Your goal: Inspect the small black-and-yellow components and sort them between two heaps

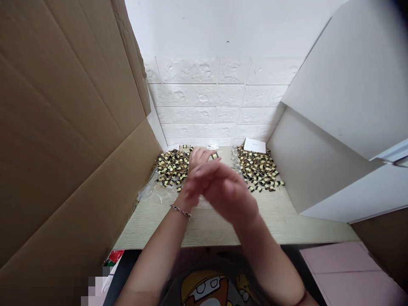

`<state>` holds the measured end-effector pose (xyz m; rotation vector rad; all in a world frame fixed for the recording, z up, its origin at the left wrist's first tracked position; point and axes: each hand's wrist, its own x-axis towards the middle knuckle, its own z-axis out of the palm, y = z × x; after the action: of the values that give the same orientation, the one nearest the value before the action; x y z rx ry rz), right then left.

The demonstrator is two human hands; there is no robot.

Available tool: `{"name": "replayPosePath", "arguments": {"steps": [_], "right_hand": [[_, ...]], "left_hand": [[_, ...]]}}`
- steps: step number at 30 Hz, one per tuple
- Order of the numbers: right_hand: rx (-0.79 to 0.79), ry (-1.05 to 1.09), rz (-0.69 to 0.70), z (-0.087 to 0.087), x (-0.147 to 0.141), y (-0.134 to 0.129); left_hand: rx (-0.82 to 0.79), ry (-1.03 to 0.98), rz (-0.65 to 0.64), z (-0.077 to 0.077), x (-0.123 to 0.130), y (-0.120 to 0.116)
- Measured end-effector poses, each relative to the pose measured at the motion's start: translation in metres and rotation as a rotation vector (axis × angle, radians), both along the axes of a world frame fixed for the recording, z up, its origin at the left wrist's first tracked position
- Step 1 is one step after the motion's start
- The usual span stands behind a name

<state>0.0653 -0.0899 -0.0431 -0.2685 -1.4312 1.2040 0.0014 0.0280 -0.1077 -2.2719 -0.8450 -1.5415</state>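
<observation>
Left hand [199, 157] and right hand [231, 195], grips I cannot discern, lie between two heaps of parts [259, 168] above one bench [210, 231].

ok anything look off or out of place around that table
A few small parts stray in front of the right-hand pile, and the white card sits askew at that pile's back. The edge of the cardboard sheet on the left looks ragged, perhaps torn.

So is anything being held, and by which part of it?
Can't tell: the right hand is blurred and partly hides the left hand, which is near small parts.
</observation>
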Motion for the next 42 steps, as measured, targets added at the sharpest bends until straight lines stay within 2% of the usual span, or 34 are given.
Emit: {"name": "replayPosePath", "arguments": {"steps": [1, 6, 7, 9, 12, 16, 26, 37, 42], "right_hand": [[-0.005, 0.052, -0.071, 0.001, 0.009, 0.013], [0.006, 0.157, -0.777, -0.009, 0.049, 0.075], [-0.015, 0.127, -0.87, -0.014, 0.053, 0.084], [-0.079, 0.012, -0.939, -0.024, 0.056, 0.097], [-0.151, -0.125, -0.894, -0.037, 0.053, 0.103], [-0.142, -0.145, -0.797, -0.044, 0.049, 0.102], [-0.253, -0.08, -0.672, -0.044, 0.051, 0.1], [-0.305, -0.036, -0.654, -0.044, 0.05, 0.098], [-0.328, -0.012, -0.599, -0.046, 0.051, 0.098]], "left_hand": [[0.024, -0.024, -0.007, 0.003, -0.002, -0.001], [0.035, -0.178, 0.047, 0.015, -0.006, -0.006], [0.02, -0.197, 0.049, 0.016, -0.006, -0.006], [0.0, -0.224, 0.048, 0.018, -0.006, -0.006], [-0.007, -0.233, 0.047, 0.018, -0.006, -0.005], [-0.018, -0.222, 0.044, 0.015, -0.006, -0.004], [-0.046, -0.167, 0.035, 0.009, -0.004, -0.001], [-0.029, -0.149, 0.013, 0.01, -0.003, -0.002], [-0.021, -0.139, 0.013, 0.01, -0.003, -0.002]]}}
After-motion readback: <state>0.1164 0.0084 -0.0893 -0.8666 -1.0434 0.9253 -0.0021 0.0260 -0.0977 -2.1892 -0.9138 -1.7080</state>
